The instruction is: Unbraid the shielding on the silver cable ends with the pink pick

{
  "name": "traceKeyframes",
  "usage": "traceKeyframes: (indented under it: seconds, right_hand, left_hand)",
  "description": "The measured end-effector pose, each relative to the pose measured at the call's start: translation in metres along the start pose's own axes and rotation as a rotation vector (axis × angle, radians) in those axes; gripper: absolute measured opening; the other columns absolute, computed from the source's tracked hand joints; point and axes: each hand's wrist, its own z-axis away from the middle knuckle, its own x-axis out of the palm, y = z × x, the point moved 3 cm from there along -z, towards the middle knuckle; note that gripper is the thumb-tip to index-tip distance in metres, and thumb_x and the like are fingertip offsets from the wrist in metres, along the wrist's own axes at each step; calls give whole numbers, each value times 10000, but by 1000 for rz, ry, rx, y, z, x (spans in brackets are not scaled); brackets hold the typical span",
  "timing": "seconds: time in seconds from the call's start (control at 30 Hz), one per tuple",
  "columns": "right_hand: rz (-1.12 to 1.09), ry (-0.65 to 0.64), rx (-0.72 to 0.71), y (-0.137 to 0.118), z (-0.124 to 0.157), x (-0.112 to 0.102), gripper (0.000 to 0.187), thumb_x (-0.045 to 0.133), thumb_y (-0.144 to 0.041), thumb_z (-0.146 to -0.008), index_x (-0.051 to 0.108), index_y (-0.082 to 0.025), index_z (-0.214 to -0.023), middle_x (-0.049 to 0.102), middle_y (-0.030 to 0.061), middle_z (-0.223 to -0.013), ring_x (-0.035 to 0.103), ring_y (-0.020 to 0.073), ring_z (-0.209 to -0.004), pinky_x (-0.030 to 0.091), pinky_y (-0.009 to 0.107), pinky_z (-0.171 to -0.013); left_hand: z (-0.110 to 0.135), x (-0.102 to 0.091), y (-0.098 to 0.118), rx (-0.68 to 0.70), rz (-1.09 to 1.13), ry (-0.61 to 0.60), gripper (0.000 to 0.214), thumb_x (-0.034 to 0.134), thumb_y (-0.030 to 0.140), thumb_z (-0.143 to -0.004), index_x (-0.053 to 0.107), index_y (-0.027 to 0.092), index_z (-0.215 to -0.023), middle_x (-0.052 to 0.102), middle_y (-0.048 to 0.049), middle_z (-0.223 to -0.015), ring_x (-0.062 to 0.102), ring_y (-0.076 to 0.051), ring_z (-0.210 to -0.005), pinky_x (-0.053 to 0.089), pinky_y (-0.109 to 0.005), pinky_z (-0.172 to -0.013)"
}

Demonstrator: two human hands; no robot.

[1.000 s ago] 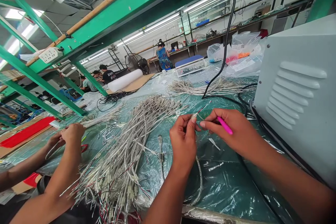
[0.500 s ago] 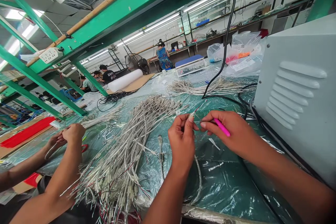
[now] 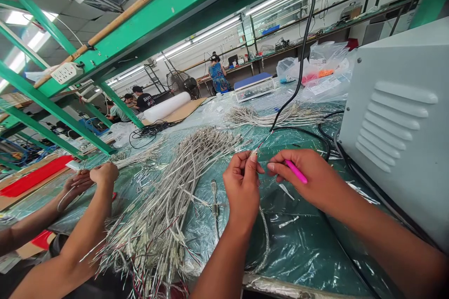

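Observation:
My left hand (image 3: 242,187) pinches the end of a grey braided cable (image 3: 265,238), whose thin coloured wires (image 3: 262,142) stick up past my fingertips. The cable loops down over the green plastic-covered bench (image 3: 308,247) toward its front edge. My right hand (image 3: 308,180) is closed on a pink tool (image 3: 295,171), its fingertips close to the cable end and to my left thumb. A big pile of similar grey cables (image 3: 175,196) lies just left of my left hand.
A grey vented machine housing (image 3: 400,121) stands at the right with black cords (image 3: 298,56) beside it. A co-worker's two hands (image 3: 91,180) work at the left of the pile. A second cable bundle (image 3: 277,116), plastic bags (image 3: 315,67) and a scale (image 3: 254,88) lie farther back.
My two hands have shifted slightly up and left with the cable end. The co-worker's hands at the left have moved a little right and upward.

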Motion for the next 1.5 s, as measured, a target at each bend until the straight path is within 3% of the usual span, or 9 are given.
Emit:
traceKeyframes:
  seconds: [0.13,0.4,0.83,1.2,1.5]
  right_hand:
    - [-9,-8,7,0,1,0,195,559,-336,-874,650,-213,-755,722,20,-749,671,192,-663,487,300,-619]
    - [110,117,13,-2,-1,-5,194,646,-353,-808,629,-211,-677,668,-10,-646,592,160,-590,401,278,-553]
    - [52,60,-17,-2,-1,-2,179,570,-300,-843,676,-222,-723,699,-2,-687,645,181,-643,456,296,-627]
    - [110,103,22,0,-1,-3,141,646,-306,-795,660,-206,-697,656,-24,-638,573,146,-588,391,266,-576]
    - [113,91,12,2,-2,-1,196,607,-343,-826,659,-202,-701,642,-26,-618,578,141,-594,383,253,-583]
  left_hand:
    - [0,0,0,5,0,3,185,599,326,-913,598,148,-861,555,32,-621,411,-65,-467,320,-189,-448]
    - [0,0,-1,11,9,3,196,607,343,-906,607,152,-861,543,35,-613,403,-62,-470,319,-187,-461]
    - [0,-1,-1,5,19,7,190,611,335,-909,607,149,-871,540,39,-603,402,-64,-466,309,-189,-452]
    - [0,0,0,2,7,-2,186,607,326,-913,605,147,-863,523,42,-598,400,-62,-470,307,-193,-455]
    - [-1,-1,-1,-4,5,1,179,617,328,-907,611,151,-874,534,38,-598,396,-63,-469,301,-198,-451]
